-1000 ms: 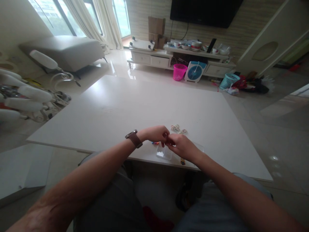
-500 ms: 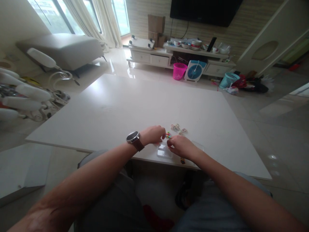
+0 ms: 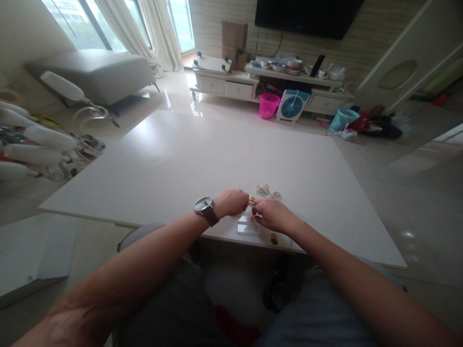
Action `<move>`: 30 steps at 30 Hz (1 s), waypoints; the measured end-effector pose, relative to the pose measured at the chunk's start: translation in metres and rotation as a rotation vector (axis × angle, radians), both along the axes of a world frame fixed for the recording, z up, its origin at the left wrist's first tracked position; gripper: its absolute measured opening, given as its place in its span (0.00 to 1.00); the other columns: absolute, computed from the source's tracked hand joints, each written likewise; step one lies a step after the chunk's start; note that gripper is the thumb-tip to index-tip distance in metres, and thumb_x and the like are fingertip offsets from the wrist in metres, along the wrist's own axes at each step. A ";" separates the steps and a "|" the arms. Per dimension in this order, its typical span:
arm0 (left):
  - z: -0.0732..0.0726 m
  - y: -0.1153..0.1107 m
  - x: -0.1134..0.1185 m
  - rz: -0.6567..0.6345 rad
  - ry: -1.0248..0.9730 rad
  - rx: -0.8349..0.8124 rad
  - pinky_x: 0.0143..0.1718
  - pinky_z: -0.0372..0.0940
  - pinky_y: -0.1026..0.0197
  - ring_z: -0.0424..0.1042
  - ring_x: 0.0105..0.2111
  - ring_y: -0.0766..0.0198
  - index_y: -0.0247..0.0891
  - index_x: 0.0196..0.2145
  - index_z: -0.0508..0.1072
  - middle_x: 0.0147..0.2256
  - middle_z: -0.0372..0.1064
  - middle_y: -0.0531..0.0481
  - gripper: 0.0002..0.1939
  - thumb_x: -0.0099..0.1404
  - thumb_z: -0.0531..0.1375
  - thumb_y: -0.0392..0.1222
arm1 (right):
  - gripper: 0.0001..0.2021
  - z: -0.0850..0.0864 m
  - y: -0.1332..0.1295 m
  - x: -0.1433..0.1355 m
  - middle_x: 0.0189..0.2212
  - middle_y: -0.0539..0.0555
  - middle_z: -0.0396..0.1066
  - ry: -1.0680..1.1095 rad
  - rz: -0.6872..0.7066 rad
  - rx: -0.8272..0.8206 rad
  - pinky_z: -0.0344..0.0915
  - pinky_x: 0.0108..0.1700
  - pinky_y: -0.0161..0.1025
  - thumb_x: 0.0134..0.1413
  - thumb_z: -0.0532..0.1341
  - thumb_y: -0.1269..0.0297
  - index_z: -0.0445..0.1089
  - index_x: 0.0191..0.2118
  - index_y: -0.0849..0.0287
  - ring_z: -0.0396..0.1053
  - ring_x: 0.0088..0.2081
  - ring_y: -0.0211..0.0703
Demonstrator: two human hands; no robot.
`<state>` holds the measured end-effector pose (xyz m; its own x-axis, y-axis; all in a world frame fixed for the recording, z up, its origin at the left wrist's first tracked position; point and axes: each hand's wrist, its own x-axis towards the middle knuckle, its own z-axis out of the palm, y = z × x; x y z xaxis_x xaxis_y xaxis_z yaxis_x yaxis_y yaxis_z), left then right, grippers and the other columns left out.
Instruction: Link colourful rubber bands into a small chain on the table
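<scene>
My left hand (image 3: 234, 202), with a watch (image 3: 204, 205) on its wrist, is curled with the fingers bent down at the left of a clear plastic box (image 3: 248, 230) with compartments. My right hand (image 3: 273, 214) reaches over the box's right side, its fingers pinched. A small orange bit (image 3: 252, 218) shows at those fingertips; whether it is gripped or lies in the box is unclear. Several small bright-coloured pieces (image 3: 251, 201) lie between the hands. Beyond them is a cluster of pale small pieces (image 3: 263, 189). A yellow and dark cartoon figure (image 3: 274, 239) lies near the table's front edge.
The large white table (image 3: 202, 154) fills the middle. White-padded curled metal furniture (image 3: 50, 137) stands at its left. Past the far edge are a pink basket (image 3: 268, 107), a blue fan (image 3: 292, 105), a low cabinet (image 3: 224, 89) and a turquoise basket (image 3: 343, 119).
My left hand has shifted slightly right and its wrist has turned, showing more of the watch face. My right hand has moved slightly, and an orange bit now shows at its fingertips.
</scene>
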<state>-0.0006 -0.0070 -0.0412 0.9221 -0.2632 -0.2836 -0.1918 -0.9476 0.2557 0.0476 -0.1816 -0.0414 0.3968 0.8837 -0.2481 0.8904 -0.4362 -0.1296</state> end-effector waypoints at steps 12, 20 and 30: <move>-0.006 0.001 0.002 -0.028 -0.028 -0.033 0.37 0.68 0.59 0.75 0.35 0.56 0.40 0.34 0.81 0.33 0.76 0.43 0.13 0.56 0.58 0.30 | 0.12 0.001 -0.001 -0.007 0.38 0.56 0.75 -0.005 0.036 -0.057 0.59 0.36 0.35 0.60 0.56 0.65 0.78 0.38 0.57 0.73 0.39 0.44; -0.009 0.002 0.002 -0.019 -0.035 -0.032 0.36 0.68 0.60 0.75 0.35 0.57 0.41 0.34 0.81 0.33 0.76 0.44 0.12 0.56 0.59 0.32 | 0.12 0.003 -0.003 -0.004 0.37 0.57 0.76 -0.028 0.014 -0.054 0.59 0.37 0.35 0.61 0.55 0.64 0.77 0.36 0.58 0.73 0.39 0.45; -0.004 0.000 0.001 0.005 -0.017 -0.037 0.37 0.68 0.59 0.76 0.36 0.55 0.41 0.34 0.81 0.34 0.76 0.43 0.12 0.56 0.59 0.32 | 0.12 -0.001 -0.004 -0.003 0.39 0.55 0.76 0.029 0.008 -0.073 0.60 0.38 0.34 0.59 0.57 0.65 0.78 0.43 0.53 0.73 0.41 0.44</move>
